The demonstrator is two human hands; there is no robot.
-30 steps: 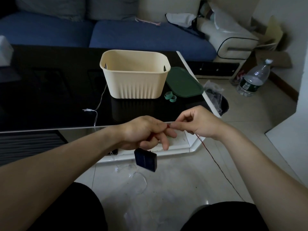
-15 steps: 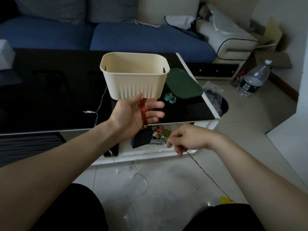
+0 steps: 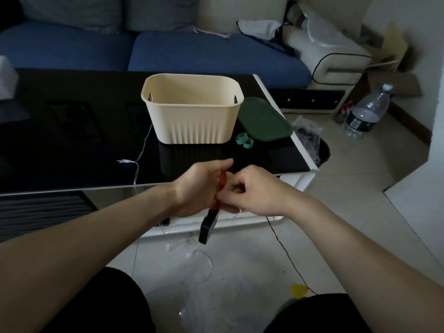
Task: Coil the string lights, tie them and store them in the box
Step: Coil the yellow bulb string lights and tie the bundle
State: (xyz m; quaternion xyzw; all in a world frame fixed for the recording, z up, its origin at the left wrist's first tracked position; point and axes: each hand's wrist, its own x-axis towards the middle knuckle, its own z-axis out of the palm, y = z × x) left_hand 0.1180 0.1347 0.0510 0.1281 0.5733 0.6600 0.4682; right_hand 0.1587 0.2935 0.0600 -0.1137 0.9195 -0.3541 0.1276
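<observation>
A red string-light wire is wound in a coil (image 3: 222, 182) around my left hand (image 3: 198, 188), which is held just in front of the black table's edge. A black battery pack (image 3: 208, 227) dangles below that hand. My right hand (image 3: 255, 193) pinches the red wire against the coil. From it the loose wire (image 3: 286, 251) trails down to the floor, past a yellow bulb (image 3: 298, 290). The cream box (image 3: 192, 109) stands open on the table, with its green lid (image 3: 264, 121) lying to its right.
Two green tape loops (image 3: 244, 140) lie by the box. A second, clear string of lights (image 3: 137, 164) runs from the box over the table edge to the floor. A blue sofa (image 3: 192, 51) is behind the table; a water bottle (image 3: 367, 111) stands at right.
My left hand has dropped from in front of the box to the table edge. My right hand rose and brought the wire up to the coil, adding a turn.
</observation>
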